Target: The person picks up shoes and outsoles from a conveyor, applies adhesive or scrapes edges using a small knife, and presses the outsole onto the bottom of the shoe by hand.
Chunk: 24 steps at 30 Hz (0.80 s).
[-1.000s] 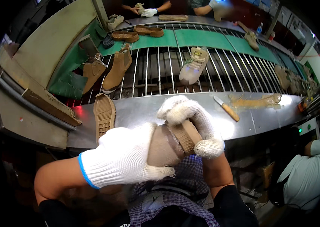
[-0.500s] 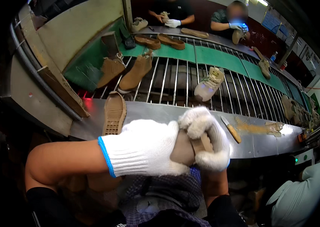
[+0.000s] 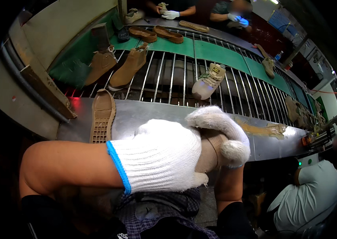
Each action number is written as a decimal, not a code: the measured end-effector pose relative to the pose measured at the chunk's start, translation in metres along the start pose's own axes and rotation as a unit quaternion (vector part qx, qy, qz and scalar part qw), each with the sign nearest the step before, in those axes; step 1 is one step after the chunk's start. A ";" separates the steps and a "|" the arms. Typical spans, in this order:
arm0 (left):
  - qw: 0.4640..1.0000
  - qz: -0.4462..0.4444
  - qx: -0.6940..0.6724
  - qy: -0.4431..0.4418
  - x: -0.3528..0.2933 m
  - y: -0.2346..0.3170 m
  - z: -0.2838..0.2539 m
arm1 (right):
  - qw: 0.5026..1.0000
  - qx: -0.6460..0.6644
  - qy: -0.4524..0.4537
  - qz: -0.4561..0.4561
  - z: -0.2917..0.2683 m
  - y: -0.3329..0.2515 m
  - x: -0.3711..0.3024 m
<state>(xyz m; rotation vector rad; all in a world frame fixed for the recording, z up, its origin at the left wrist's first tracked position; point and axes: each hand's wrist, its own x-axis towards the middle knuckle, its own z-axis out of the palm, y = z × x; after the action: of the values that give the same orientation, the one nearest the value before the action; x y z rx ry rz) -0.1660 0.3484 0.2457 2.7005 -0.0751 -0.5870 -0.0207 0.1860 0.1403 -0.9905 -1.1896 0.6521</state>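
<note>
Two gloved hands enclose one taupe shoe piece [image 3: 209,150], which is held in the air above the near edge of the metal desk [image 3: 148,113]. The left hand [image 3: 160,155] wraps the piece from the left, with its thumb extended below. The right hand [image 3: 234,137] curls its fingers over the opposite end, gripping that end between fingers and thumb.

Status: the piece is in handling and not set down. A dark line crosses its exposed surface near the right thumb. Whether a sole is seated on it cannot be determined, because the gloves cover most of its outline. One loose brown sole [image 3: 103,115] lies on the desk, tread grid visible, joined to no upper. Two further brown soles [image 3: 142,34] [image 3: 168,34] lie unattached on the green mat [image 3: 216,51].

Surroundings: beyond the desk is a rack of metal rods [image 3: 164,75]. It carries two brown boots [image 3: 101,63] [image 3: 129,67] at the left and a pale laced shoe [image 3: 209,81] near the centre. A yellowish patch [image 3: 264,128] marks the desk to the right. Two co-workers' gloved hands [image 3: 171,15] [image 3: 238,18] are visible across the rack; a person in a pale shirt [image 3: 316,195] is at the right.

Obstruction: the back of the left glove blocks the view of the piece's left portion.
</note>
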 end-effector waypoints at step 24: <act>0.818 0.377 0.066 0.428 -0.008 -0.064 0.146 | 0.961 -0.032 0.244 0.125 0.074 0.018 -0.138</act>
<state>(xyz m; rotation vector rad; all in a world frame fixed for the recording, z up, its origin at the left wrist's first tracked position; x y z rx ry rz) -0.2351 0.3576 0.1021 2.4786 -0.8969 0.8837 -0.1282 0.0975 0.0665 -1.2819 -0.6601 0.5250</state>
